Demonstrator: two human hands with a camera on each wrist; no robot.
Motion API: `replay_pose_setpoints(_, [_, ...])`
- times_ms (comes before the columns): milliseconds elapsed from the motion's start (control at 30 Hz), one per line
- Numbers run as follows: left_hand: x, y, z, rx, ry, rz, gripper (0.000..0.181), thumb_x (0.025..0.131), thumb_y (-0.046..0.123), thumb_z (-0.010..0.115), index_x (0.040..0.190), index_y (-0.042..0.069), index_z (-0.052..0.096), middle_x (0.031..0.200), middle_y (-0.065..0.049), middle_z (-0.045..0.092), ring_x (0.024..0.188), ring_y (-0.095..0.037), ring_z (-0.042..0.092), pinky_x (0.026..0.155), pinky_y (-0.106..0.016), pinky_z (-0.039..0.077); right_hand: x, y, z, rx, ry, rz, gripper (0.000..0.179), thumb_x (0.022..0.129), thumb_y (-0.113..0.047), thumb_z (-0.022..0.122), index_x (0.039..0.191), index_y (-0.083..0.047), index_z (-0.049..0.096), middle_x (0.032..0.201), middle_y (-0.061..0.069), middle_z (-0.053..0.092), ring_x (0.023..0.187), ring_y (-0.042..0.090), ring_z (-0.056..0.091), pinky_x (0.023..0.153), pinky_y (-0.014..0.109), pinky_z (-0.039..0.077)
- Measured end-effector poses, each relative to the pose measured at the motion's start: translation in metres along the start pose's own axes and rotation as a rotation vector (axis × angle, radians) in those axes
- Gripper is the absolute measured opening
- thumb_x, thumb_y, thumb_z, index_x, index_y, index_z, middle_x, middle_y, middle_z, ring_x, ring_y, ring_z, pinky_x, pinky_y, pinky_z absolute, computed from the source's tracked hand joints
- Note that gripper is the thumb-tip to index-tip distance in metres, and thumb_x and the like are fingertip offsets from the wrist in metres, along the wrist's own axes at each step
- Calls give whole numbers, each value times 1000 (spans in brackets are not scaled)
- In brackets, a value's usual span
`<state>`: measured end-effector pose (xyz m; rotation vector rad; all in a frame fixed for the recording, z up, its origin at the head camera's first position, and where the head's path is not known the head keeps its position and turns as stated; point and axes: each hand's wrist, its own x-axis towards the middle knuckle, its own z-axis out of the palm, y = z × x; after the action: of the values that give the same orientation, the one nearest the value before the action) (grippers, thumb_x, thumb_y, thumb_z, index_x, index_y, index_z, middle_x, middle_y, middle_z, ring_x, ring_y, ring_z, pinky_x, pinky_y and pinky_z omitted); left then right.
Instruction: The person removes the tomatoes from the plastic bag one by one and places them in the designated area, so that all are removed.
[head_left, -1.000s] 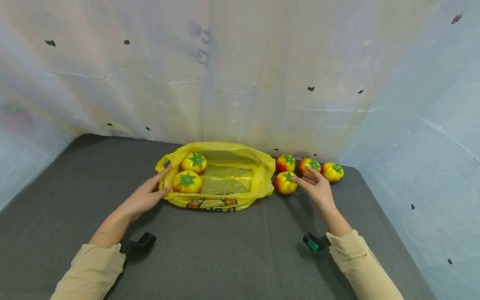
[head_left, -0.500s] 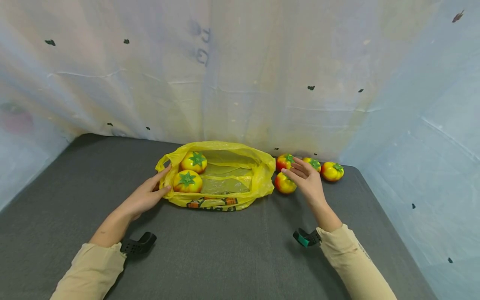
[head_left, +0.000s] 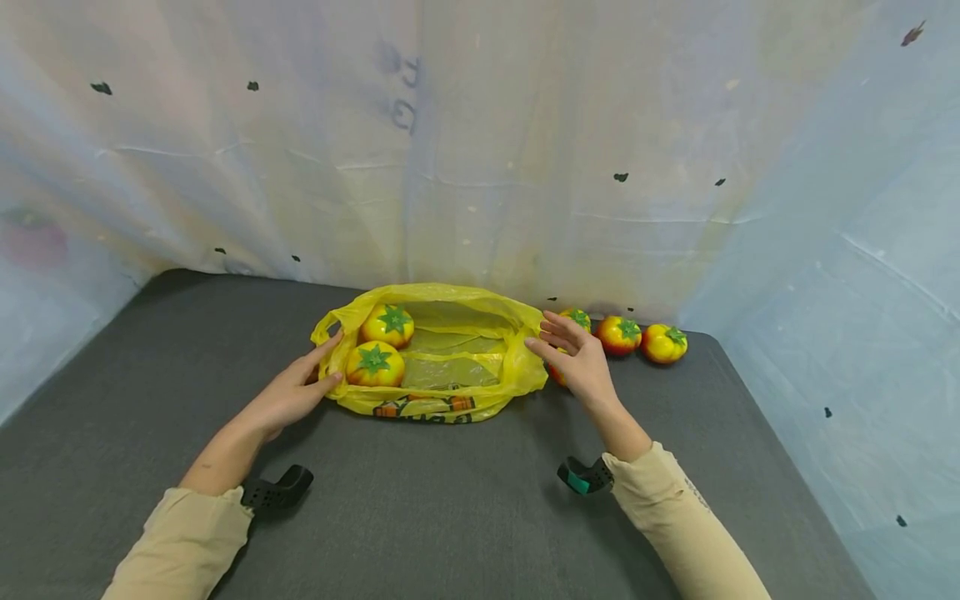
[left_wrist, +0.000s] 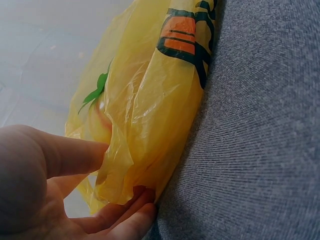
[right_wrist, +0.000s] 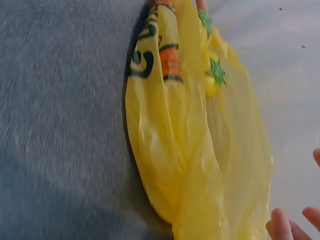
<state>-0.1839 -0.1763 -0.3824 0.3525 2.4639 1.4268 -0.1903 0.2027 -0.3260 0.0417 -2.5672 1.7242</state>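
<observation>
A yellow plastic bag (head_left: 435, 406) with dark and orange print lies on its base on the dark table, its mouth spread wide. Two yellow-red tomatoes with green leafy tops, a rear tomato (head_left: 384, 327) and a front tomato (head_left: 375, 367), sit at its left end. My left hand (head_left: 288, 400) holds the bag's left edge, thumb and fingers on either side of the plastic (left_wrist: 117, 175). At the bag's right edge hovers my right hand (head_left: 581, 362), fingers parted, nothing in it; whether it touches the bag is unclear. Behind it, tomatoes are partly hidden.
To the right of the bag, a tomato (head_left: 619, 336) and another tomato (head_left: 665, 344) stand near the table's back edge. A pale plastic sheet (head_left: 480, 167) hangs behind the table (head_left: 420, 517) and along its sides. Black straps circle both wrists.
My right hand has moved left from over the loose tomatoes to the bag's right edge, carrying nothing. The left hand and the bag stay where they were.
</observation>
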Motion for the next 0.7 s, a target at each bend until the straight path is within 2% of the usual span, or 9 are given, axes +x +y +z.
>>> replay_pose_setpoints(267, [1, -1, 3, 9, 12, -23, 68, 103, 24, 45, 156, 17, 3, 157, -28, 2, 142, -51, 2, 108, -69, 13, 1, 1, 18, 33, -56, -24, 59, 88, -23, 71, 141, -10, 48, 140, 16, 51, 127, 27, 52, 102, 46, 44])
replay_pose_setpoints(500, [0, -4, 1, 6, 10, -3, 67, 103, 22, 44, 156, 18, 3, 157, -28, 3, 142, -51, 3, 108, -69, 14, -1, 1, 35, 31, -85, -31, 56, 87, -23, 72, 138, -12, 51, 138, 12, 54, 126, 28, 53, 100, 46, 46])
replay_pose_setpoints(700, [-1, -2, 1, 5, 5, 10, 67, 103, 22, 43, 156, 19, 2, 158, -27, 2, 142, -50, 3, 108, -68, 15, -5, -4, 49, 36, -97, -30, 54, 87, -22, 72, 136, -12, 54, 137, 15, 55, 124, 30, 54, 99, 47, 46])
